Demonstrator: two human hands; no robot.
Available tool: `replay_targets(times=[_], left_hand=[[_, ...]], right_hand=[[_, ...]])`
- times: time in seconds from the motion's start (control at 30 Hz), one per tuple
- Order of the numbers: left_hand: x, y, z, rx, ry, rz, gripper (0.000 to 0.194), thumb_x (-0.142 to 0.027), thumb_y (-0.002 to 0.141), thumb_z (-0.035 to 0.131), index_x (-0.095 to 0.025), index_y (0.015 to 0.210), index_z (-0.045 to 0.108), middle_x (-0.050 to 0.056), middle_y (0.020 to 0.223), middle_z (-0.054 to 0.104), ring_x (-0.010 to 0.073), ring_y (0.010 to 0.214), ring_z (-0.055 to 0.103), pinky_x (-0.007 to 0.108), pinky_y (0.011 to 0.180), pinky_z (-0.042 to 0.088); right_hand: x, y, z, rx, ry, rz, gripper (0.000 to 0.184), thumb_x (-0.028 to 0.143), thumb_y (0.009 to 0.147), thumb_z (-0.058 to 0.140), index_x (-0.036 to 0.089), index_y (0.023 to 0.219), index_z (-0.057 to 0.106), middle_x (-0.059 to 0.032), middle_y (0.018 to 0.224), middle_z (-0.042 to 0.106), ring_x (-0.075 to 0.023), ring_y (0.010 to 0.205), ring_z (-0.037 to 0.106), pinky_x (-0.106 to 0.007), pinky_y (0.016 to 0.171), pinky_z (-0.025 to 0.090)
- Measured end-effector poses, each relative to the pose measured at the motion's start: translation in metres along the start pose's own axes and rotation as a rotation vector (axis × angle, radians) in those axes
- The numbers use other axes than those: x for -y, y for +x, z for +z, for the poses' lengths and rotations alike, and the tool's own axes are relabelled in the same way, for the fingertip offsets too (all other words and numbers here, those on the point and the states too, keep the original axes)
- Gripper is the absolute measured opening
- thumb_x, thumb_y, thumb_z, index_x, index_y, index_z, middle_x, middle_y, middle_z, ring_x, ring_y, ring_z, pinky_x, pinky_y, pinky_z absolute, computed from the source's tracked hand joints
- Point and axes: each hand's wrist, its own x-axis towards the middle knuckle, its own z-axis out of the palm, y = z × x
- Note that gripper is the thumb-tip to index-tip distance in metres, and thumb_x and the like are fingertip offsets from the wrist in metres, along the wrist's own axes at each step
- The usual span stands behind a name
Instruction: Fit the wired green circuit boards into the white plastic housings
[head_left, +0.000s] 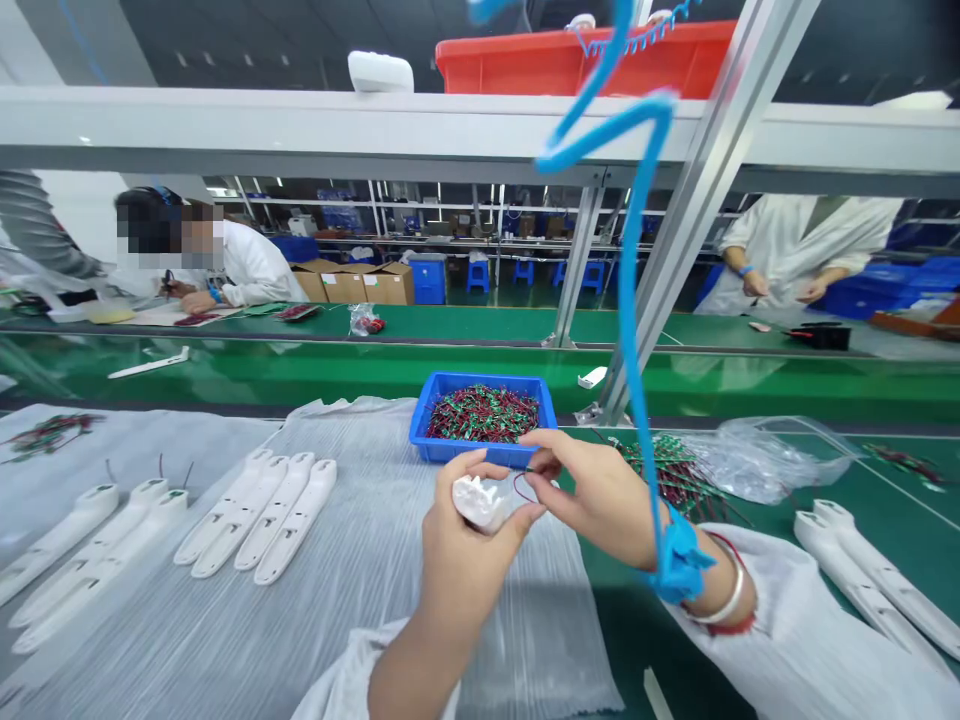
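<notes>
Currently, left hand (pixel 463 556): fingers gripping white housing (pixel 474 503)
Right hand (pixel 600 495): fingers pinching wire (pixel 515 485)
Wired housings (pixel 103 570): three, left of blue tray (pixel 450 452), likely done
Bare-looking housings (pixel 274 514): four, nearer, likely pending

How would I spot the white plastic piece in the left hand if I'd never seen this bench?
Find the blue bin full of red-and-green wires. Nearer you, the left hand holds the white plastic piece. Unlike the long white pieces lying side by side on the pale sheet, this one is held up, a thin red wire looping beside it.
</notes>
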Motion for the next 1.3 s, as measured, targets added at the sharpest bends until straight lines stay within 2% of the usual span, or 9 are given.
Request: replay_targets(times=[0.1,0.2,0.27,0.33,0.47,0.63,0.83,1.03,1.3], left_hand=[[0.001,-0.008,-0.008,0.057,0.062,0.184,0.045,-0.021,0.066,0.074,-0.027,0.102,0.049,-0.001,0.085,0.070,0.0141,0.061,0.059,0.028,0.063,0.044],[0.005,-0.007,-0.022,0.310,0.226,0.523,0.031,-0.017,0.072,0.068,-0.029,0.099,0.060,0.002,0.090,0.073,0.0148,0.061,0.061,0.029,0.061,0.043],[0.008,-0.002,-0.029,0.445,0.193,0.735,0.036,-0.008,0.071,0.066,-0.033,0.098,0.064,0.000,0.089,0.075,0.0142,0.061,0.062,0.027,0.058,0.041],[0.011,0.004,-0.032,0.426,0.024,0.796,0.048,-0.001,0.065,0.068,-0.036,0.098,0.063,-0.005,0.080,0.075,0.0110,0.056,0.060,0.024,0.054,0.039],[0.015,0.007,-0.027,0.276,-0.210,0.548,0.056,0.001,0.065,0.068,-0.034,0.104,0.049,-0.010,0.065,0.066,0.0078,0.054,0.055,0.021,0.057,0.044],[0.017,0.006,-0.017,0.321,-0.334,0.158,0.045,-0.018,0.072,0.069,-0.031,0.103,0.040,-0.011,0.062,0.055,0.0080,0.058,0.051,0.021,0.058,0.043],[0.023,0.005,-0.022,0.512,-0.459,-0.567,0.063,-0.025,0.067,0.072,-0.025,0.114,0.030,-0.012,0.062,0.042,0.0046,0.048,0.035,0.019,0.048,0.029],[0.030,-0.007,-0.026,0.497,-0.484,-0.640,0.034,-0.012,0.077,0.050,-0.022,0.108,0.040,-0.003,0.085,0.052,0.0092,0.072,0.049,0.023,0.068,0.040],[0.025,-0.015,-0.025,0.585,-0.439,-0.452,0.032,-0.021,0.079,0.061,-0.022,0.110,0.052,0.004,0.104,0.064,0.0173,0.095,0.056,0.031,0.084,0.043]], right_hand=[[0.003,-0.010,-0.006,0.027,0.081,0.068,0.028,0.017,0.081,0.052,0.021,0.108,0.043,-0.0003,0.081,0.067,-0.0126,0.071,0.065,-0.024,0.067,0.052],[0.006,-0.017,-0.012,0.037,0.131,0.093,0.030,0.015,0.080,0.054,0.022,0.106,0.040,0.0011,0.080,0.068,-0.0117,0.070,0.065,-0.022,0.065,0.052],[0.009,-0.020,-0.016,0.044,0.154,0.109,0.032,0.016,0.080,0.056,0.023,0.106,0.039,0.0019,0.078,0.068,-0.0121,0.069,0.065,-0.022,0.063,0.051],[0.011,-0.024,-0.019,0.039,0.186,0.104,0.032,0.015,0.080,0.056,0.023,0.106,0.038,0.0020,0.078,0.068,-0.0125,0.071,0.065,-0.023,0.063,0.051],[0.011,-0.034,-0.017,0.016,0.348,0.001,0.031,0.010,0.082,0.054,0.026,0.102,0.036,0.0026,0.084,0.066,-0.0095,0.079,0.065,-0.021,0.071,0.051],[0.006,-0.037,-0.010,-0.055,0.537,-0.058,0.029,0.012,0.083,0.054,0.027,0.102,0.038,0.0027,0.086,0.062,-0.0093,0.080,0.062,-0.023,0.073,0.051],[-0.004,-0.025,-0.023,-0.089,0.136,0.073,0.012,0.014,0.081,0.057,0.023,0.088,0.060,0.0023,0.082,0.066,-0.0094,0.076,0.061,-0.021,0.070,0.048],[0.002,-0.033,-0.027,-0.236,0.059,-0.070,0.024,0.006,0.081,0.053,0.021,0.097,0.061,-0.0010,0.088,0.064,-0.0088,0.081,0.059,-0.018,0.071,0.048],[0.016,-0.038,-0.014,-0.268,-0.008,-0.131,0.021,0.006,0.079,0.057,0.018,0.096,0.055,-0.0012,0.083,0.064,-0.0104,0.078,0.060,-0.022,0.069,0.049]])
